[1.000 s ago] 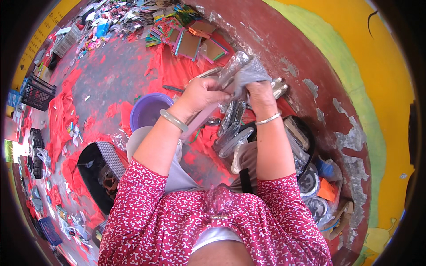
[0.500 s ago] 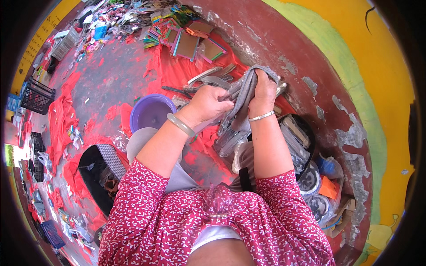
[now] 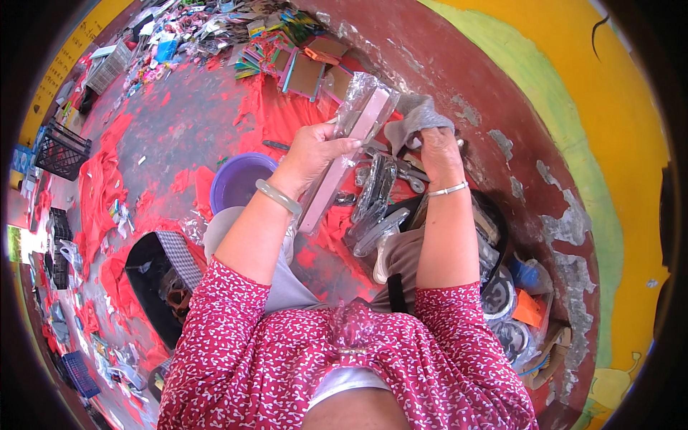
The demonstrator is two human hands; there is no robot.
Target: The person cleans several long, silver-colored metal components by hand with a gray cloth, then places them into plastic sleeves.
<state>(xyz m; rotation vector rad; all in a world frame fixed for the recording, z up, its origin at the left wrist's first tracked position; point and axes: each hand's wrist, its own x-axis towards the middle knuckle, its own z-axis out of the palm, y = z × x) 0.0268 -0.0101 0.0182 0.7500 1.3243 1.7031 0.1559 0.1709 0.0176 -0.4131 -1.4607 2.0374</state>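
A long, flat pink strip (image 3: 326, 197) in clear plastic wrap is pinched in my left hand (image 3: 314, 154), thumb across its face. It slants from upper right to lower left. My right hand (image 3: 441, 159) grips a bunched grey cloth (image 3: 417, 115) just right of the strip's upper end, and the cloth covers most of its fingers. Below and between the hands lie several plastic-wrapped dark pieces (image 3: 374, 192), some near my shoe (image 3: 385, 256). What exactly the pink strip is, I cannot tell.
A purple basin (image 3: 216, 188) stands left of my left forearm. A black open bag (image 3: 147, 304) lies at the left, and packed goods with an orange piece (image 3: 529, 309) at the right. Red sheets (image 3: 276, 118) cover parts of the floor. The peeling wall (image 3: 516, 158) curves along the right.
The pink strip now shows in my left hand, apart from the grey cloth that both hands held together. My right hand has moved slightly right and down with the cloth.
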